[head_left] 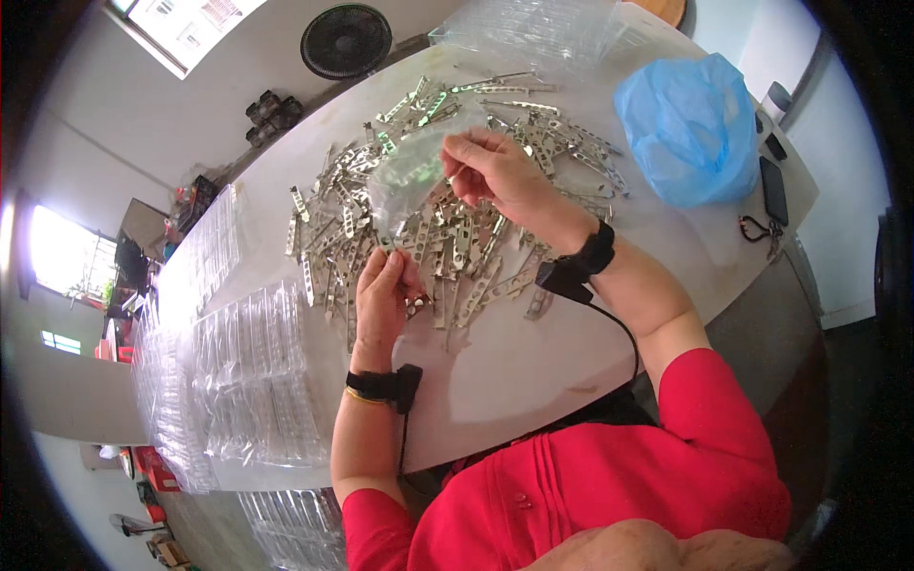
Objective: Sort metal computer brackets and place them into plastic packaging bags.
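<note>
Between my two hands stretches a small clear plastic bag [405, 181], raised above a heap of perforated metal strips [466, 238]. My right hand [500, 176] is closed in a pinch at the bag's upper right edge. Lower down, my left hand [383, 290] is also closed, thumb against fingers, at the bag's bottom end. Whether anything lies inside the bag is hard to tell, since the strips and a green glare show through it. The heap spreads around and beneath both hands.
Clear plastic trays [257, 371] lie in rows on the white table [533, 381] at left. A blue plastic bag [690, 128] stands far right, with a black phone [773, 190] and small snips [757, 228] beside it. More clear plastic [533, 33] lies at the far edge.
</note>
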Available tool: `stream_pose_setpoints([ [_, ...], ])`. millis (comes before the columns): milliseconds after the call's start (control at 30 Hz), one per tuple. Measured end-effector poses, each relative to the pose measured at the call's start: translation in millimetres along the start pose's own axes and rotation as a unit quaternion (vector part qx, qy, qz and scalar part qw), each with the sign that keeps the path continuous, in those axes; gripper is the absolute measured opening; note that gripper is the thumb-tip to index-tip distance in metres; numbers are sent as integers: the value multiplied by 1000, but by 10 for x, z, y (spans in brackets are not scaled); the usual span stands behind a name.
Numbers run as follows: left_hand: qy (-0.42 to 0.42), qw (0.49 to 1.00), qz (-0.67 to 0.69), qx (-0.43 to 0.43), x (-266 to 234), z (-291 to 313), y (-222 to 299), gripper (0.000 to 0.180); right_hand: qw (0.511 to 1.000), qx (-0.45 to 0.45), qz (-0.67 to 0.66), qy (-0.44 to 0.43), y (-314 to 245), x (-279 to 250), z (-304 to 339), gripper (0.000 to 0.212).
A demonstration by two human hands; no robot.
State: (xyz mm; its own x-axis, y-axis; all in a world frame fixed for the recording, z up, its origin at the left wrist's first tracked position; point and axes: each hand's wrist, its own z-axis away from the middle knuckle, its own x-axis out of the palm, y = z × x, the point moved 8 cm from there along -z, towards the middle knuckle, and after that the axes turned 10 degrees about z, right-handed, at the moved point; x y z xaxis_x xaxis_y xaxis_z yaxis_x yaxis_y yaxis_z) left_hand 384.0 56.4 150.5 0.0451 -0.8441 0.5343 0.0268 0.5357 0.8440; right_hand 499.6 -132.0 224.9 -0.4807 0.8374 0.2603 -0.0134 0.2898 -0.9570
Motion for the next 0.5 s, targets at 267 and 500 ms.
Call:
stream_pose_setpoints([
  [267, -38, 972, -210, 96, 125, -111, 181, 18, 968, -168, -120, -142, -1012, 312, 526, 32],
  [500, -57, 997, 17, -53, 266, -41, -113, 17, 954, -241, -170, -48, -1304, -73, 731, 12],
])
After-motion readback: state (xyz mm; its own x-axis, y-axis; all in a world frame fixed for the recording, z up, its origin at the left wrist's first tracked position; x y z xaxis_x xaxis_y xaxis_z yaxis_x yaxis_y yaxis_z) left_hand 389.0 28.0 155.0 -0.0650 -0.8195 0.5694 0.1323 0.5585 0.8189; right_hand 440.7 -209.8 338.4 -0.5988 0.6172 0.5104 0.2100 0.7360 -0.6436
